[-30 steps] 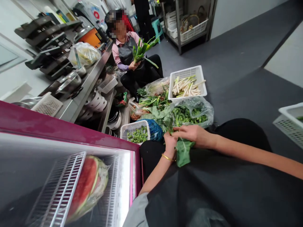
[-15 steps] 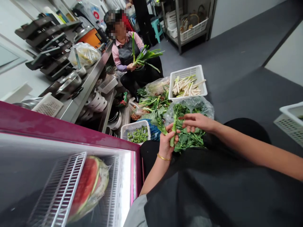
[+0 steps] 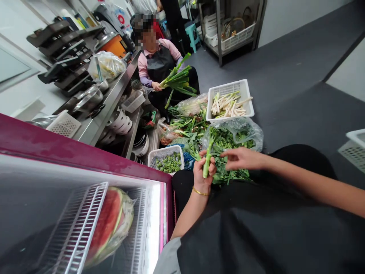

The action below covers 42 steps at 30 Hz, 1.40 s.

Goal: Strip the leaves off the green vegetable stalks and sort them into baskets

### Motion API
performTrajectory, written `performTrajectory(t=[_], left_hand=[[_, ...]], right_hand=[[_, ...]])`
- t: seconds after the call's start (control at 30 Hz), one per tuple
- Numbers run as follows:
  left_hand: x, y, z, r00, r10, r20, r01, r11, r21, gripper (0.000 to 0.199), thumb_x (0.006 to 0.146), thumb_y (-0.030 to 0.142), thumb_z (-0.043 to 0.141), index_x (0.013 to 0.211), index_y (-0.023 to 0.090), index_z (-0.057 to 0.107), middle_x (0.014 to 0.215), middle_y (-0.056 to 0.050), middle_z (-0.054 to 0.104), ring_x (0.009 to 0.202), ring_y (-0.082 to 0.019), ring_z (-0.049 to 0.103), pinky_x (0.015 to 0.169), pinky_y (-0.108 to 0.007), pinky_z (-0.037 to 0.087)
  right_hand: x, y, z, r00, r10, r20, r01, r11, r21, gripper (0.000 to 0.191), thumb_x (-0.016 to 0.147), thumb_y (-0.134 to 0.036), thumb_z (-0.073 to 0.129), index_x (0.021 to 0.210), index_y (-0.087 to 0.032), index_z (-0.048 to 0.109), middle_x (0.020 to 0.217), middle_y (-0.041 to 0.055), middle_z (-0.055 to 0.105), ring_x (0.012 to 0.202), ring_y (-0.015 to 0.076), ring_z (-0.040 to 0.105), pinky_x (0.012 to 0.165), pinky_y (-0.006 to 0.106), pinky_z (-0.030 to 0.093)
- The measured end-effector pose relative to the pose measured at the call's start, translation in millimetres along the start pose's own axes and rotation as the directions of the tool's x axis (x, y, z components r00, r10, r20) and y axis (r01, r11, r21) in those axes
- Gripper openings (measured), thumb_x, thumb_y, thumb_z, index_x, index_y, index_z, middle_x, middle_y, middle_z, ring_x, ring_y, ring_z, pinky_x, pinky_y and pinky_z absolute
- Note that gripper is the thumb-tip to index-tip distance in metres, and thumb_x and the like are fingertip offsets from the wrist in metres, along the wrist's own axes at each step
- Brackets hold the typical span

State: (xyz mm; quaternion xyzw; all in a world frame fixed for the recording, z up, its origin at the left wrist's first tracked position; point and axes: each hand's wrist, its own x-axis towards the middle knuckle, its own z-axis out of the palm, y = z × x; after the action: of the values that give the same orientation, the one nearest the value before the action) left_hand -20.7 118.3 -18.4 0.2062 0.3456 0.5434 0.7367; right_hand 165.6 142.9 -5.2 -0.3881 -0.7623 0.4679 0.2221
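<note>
My left hand [image 3: 203, 173] is closed around a thick pale-green vegetable stalk [image 3: 207, 161], held upright with its leafy top pointing away from me. To its right, my right hand [image 3: 242, 158] hovers apart from the stalk, fingers loosely stretched toward it with nothing visible in them. Beneath both hands lies a heap of leafy greens [image 3: 232, 171], partly in a clear plastic bag [image 3: 251, 129]. A white basket [image 3: 166, 152] with small cut green pieces stands left of my left hand.
Across from me a crouching person [image 3: 161, 64] holds a bunch of scallions [image 3: 178, 80]. A white basket [image 3: 249, 95] of pale stalks stands beyond the greens. An open fridge [image 3: 142, 171] with cut watermelon [image 3: 110, 224] is at left, by a steel counter [image 3: 98, 118].
My right hand has dropped slightly and its fingers have drawn closer together. My left hand still grips the stalk. Across from me, the scallions have swung lower and to the right.
</note>
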Motion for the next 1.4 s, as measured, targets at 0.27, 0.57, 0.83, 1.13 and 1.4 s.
performTrajectory(t=[0.27, 0.57, 0.83, 1.13, 1.4], left_hand=[[-1.9, -12.1, 12.3, 0.994, 0.090, -0.055, -0.080, 0.984, 0.156, 0.035, 0.071, 0.034, 0.072, 0.094, 0.018, 0.052, 0.065, 0.002, 0.059, 0.040, -0.006, 0.048, 0.035, -0.016, 0.030], [5.8, -6.6, 1.1, 0.996, -0.048, 0.069, 0.045, 0.998, 0.047, 0.025, 0.071, 0.032, 0.066, 0.088, 0.018, 0.055, 0.063, 0.000, 0.061, 0.035, -0.005, 0.038, 0.035, -0.018, 0.025], [6.2, -15.4, 9.7, 0.997, 0.020, -0.074, -0.010, 0.990, 0.138, 0.037, 0.075, 0.040, 0.068, 0.102, 0.021, 0.051, 0.061, 0.004, 0.058, 0.037, -0.005, 0.045, 0.037, -0.015, 0.026], [2.9, -19.2, 15.0, 0.997, 0.035, -0.065, -0.025, 0.989, 0.145, 0.038, 0.073, 0.045, 0.070, 0.096, 0.020, 0.052, 0.061, 0.003, 0.059, 0.035, -0.005, 0.043, 0.034, -0.015, 0.026], [-0.2, -18.9, 12.3, 0.964, 0.184, -0.191, -0.132, 0.957, 0.257, 0.042, 0.072, 0.044, 0.071, 0.098, 0.018, 0.053, 0.058, 0.003, 0.059, 0.038, -0.007, 0.050, 0.037, -0.016, 0.033]], right_hand=[[16.1, -19.6, 14.9, 0.849, -0.364, -0.383, 0.260, 0.919, -0.297, 0.040, 0.091, -0.041, 0.041, 0.062, -0.017, 0.056, 0.060, 0.0043, 0.057, 0.054, 0.0122, 0.050, 0.053, 0.026, 0.036], [7.9, 0.7, -18.5, 0.998, 0.056, -0.021, -0.054, 0.995, 0.089, 0.045, 0.082, -0.059, 0.051, 0.092, -0.017, 0.065, 0.063, 0.0016, 0.063, 0.054, 0.0145, 0.057, 0.050, 0.025, 0.038], [10.6, -4.7, 19.7, 0.861, -0.268, -0.431, 0.138, 0.940, -0.311, 0.043, 0.091, -0.043, 0.044, 0.057, -0.017, 0.051, 0.058, 0.0019, 0.053, 0.053, 0.0103, 0.046, 0.052, 0.025, 0.030], [11.2, 0.1, -18.4, 0.983, 0.053, -0.175, -0.052, 0.999, 0.013, 0.039, 0.081, -0.055, 0.054, 0.084, -0.018, 0.064, 0.061, -0.0003, 0.060, 0.052, 0.0120, 0.053, 0.051, 0.023, 0.034], [-5.2, -9.6, 12.0, 0.940, -0.326, -0.106, 0.258, 0.877, -0.405, 0.039, 0.089, -0.046, 0.043, 0.076, -0.018, 0.066, 0.072, 0.0067, 0.064, 0.063, 0.0156, 0.056, 0.058, 0.027, 0.036]])
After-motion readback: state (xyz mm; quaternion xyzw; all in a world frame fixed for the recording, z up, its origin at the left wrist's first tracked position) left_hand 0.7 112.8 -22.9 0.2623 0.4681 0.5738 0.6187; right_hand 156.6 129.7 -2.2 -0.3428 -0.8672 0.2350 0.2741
